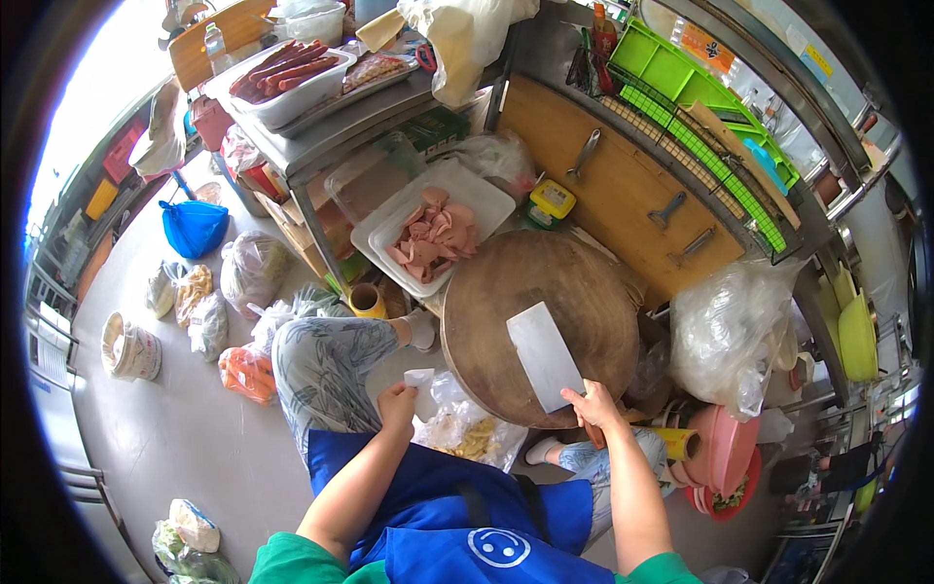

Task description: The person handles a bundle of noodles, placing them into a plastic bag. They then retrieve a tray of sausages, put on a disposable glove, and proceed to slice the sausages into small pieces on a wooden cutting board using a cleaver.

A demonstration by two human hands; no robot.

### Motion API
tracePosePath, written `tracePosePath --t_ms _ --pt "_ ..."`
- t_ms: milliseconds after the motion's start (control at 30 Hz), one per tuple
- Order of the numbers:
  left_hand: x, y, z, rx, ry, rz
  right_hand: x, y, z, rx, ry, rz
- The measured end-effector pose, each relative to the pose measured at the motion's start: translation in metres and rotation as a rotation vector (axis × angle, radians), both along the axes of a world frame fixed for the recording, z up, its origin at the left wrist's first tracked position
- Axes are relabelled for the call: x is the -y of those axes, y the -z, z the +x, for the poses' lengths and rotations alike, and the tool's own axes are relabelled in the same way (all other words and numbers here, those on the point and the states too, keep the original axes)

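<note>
My right hand grips the handle of a cleaver, thumb near the base of the blade. The broad blade is over a round wooden chopping block; I cannot tell if it touches the wood. Pinched in my left hand is a small white piece of paper or tissue, held left of the block. Beyond the block, sliced pink sausage fills part of a white plastic tub. Below my hands, an open clear plastic bag holds yellowish scraps.
A steel table at the upper left bears a tub of reddish sausages. Tied bags of vegetables line the floor at left. A large plastic bag and pink basins stand at right. Peelers hang on a wooden panel.
</note>
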State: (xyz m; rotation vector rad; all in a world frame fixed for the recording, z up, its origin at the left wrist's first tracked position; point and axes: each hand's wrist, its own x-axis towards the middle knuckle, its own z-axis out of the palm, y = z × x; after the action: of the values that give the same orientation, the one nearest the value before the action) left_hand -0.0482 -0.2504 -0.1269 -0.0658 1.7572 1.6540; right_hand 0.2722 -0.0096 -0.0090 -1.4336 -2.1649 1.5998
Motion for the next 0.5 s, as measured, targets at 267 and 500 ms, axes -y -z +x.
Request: tracePosePath --t_ms 267,500 --pt "0.001 0.001 0.007 0.114 -0.001 0.088 0.076 -0.006 -0.011 0.026 -0.117 -0.111" --pt "0.001 -0.037 0.014 0.352 0.123 0.266 0.134 -0.044 -0.025 -0.135 -0.046 -0.153"
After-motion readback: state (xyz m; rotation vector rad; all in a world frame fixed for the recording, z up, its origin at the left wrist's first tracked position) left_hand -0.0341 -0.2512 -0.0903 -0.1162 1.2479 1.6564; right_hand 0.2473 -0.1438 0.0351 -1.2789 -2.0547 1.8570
